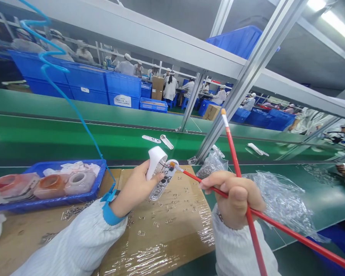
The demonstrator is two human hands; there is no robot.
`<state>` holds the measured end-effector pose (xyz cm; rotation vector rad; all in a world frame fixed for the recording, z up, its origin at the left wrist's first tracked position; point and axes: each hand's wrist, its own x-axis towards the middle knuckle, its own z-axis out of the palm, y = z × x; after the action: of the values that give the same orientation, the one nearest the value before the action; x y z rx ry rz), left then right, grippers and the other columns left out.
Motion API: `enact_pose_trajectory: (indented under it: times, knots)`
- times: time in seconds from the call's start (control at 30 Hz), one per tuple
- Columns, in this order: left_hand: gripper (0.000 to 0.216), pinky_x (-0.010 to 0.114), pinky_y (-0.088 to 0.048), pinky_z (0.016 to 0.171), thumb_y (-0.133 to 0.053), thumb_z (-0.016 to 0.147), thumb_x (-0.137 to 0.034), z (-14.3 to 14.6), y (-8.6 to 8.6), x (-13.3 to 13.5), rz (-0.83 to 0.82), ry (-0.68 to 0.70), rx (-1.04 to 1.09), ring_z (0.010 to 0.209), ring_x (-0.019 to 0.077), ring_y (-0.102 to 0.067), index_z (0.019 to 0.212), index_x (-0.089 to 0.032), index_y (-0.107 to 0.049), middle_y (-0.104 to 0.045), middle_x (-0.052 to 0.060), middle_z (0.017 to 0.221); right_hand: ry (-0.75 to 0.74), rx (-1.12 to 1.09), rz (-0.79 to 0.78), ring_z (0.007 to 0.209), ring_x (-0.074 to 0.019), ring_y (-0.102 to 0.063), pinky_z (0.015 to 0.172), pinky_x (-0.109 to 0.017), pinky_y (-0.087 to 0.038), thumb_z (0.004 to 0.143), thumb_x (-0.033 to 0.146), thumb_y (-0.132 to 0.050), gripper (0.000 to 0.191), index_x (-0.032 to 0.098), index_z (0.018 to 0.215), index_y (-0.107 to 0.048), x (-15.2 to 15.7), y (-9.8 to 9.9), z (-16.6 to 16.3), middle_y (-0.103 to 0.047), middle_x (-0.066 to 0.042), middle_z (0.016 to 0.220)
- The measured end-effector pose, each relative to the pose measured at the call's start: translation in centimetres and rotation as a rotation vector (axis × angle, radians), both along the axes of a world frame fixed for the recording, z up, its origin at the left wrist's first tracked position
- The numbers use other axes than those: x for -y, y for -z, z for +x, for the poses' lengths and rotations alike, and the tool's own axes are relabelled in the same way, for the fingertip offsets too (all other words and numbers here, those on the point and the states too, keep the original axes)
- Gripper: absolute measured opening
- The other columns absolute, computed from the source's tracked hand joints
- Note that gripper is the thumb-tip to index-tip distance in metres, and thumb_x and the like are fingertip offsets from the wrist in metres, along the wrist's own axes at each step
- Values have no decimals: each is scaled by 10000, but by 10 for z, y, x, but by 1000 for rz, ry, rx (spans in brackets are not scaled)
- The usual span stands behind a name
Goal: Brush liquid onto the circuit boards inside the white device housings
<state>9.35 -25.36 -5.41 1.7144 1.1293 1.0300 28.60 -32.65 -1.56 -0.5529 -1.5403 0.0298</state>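
Note:
My left hand point(135, 188) is closed around a small white device part point(158, 168) with a clear circuit strip hanging below it, held above the cardboard mat point(161, 234). My right hand point(235, 197) grips two red-handled brushes: one red brush point(189, 177) has its tip touching the part near the left thumb, the other brush point(231, 145) points upward. A blue wrist strap point(110, 212) with a coiled blue cord point(74, 107) circles my left wrist. Both arms wear white sleeves.
A blue tray point(46, 201) at left holds tape rolls. Several tiny clear parts point(166, 218) lie on the plastic-wrapped cardboard. Crumpled clear bags point(278, 203) lie at right. A green conveyor point(74, 138) carries white pieces behind. A metal frame post point(241, 92) rises ahead; other workers sit beyond.

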Motion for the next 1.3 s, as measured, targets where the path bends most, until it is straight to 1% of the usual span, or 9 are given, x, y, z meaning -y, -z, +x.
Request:
enact_pose_trajectory:
  times: [0.23, 0.43, 0.6, 0.73, 0.83, 0.93, 1.1, 1.2, 1.3]
  knots:
    - [365, 399, -480, 818, -663, 742, -389, 1, -1, -3, -24, 23, 50, 929, 287, -633, 1034, -174, -623, -693, 88, 1019, 86, 61, -1, 598, -138, -634, 457, -258, -522, 946, 200, -448, 244, 167, 734, -567, -1, 1, 3, -664, -11, 708]
    - [389, 375, -520, 759, -726, 705, -351, 3, 12, -14, -301, 100, 452, 914, 267, -654, 1026, -174, -596, -688, 93, 1039, 146, 128, 84, 640, -152, -657, 480, -260, -547, 948, 226, -456, 194, 177, 803, -574, 6, 6, 7, -674, -24, 746]
    - [401, 345, -538, 714, -763, 667, -265, 7, 8, -13, -426, 53, 602, 819, 230, -668, 1007, -160, -578, -698, 79, 971, 51, 404, 54, 741, -148, -675, 592, -251, -589, 926, 167, -474, 115, 160, 983, -574, 8, 9, 0, -683, -61, 831]
    - [405, 343, -543, 715, -764, 667, -249, 8, 6, -12, -432, 56, 631, 786, 209, -668, 1011, -160, -569, -694, 76, 986, 30, 559, 147, 671, -128, -650, 558, -219, -562, 924, 149, -459, 113, 152, 958, -566, 4, 7, -5, -669, -44, 759]
    - [398, 354, -541, 733, -760, 670, -247, 8, 6, -12, -409, 61, 639, 794, 208, -668, 1007, -162, -566, -688, 79, 1010, 21, 654, 62, 650, -127, -622, 541, -238, -530, 926, 143, -445, 110, 167, 932, -552, 3, 7, -6, -650, -39, 743]
    - [365, 377, -541, 722, -751, 671, -257, 10, 6, -10, -404, 81, 619, 786, 226, -667, 967, -163, -561, -693, 70, 928, -85, 721, 6, 634, -125, -596, 533, -241, -497, 916, 120, -426, 117, 162, 902, -535, 1, 9, -7, -611, -29, 700]
    - [319, 357, -526, 678, -730, 672, -247, 17, 6, -7, -377, 76, 526, 742, 217, -653, 932, -168, -563, -684, 52, 873, -190, 683, 10, 539, -105, -497, 473, -228, -400, 889, 100, -405, 121, 155, 835, -497, -7, 11, -11, -551, -16, 651]
    - [339, 347, -511, 705, -720, 676, -247, 21, 10, -9, -338, 74, 501, 812, 227, -646, 965, -162, -566, -679, 59, 925, -226, 673, -17, 507, -98, -417, 454, -229, -344, 883, 92, -391, 134, 158, 818, -487, -10, 11, -13, -496, 0, 611]
    - [341, 352, -500, 755, -710, 684, -242, 22, 14, -14, -297, 93, 480, 895, 242, -637, 984, -157, -570, -674, 67, 971, -234, 659, -35, 521, -108, -420, 468, -238, -346, 894, 103, -381, 142, 155, 823, -492, -12, 13, -13, -498, -7, 612]
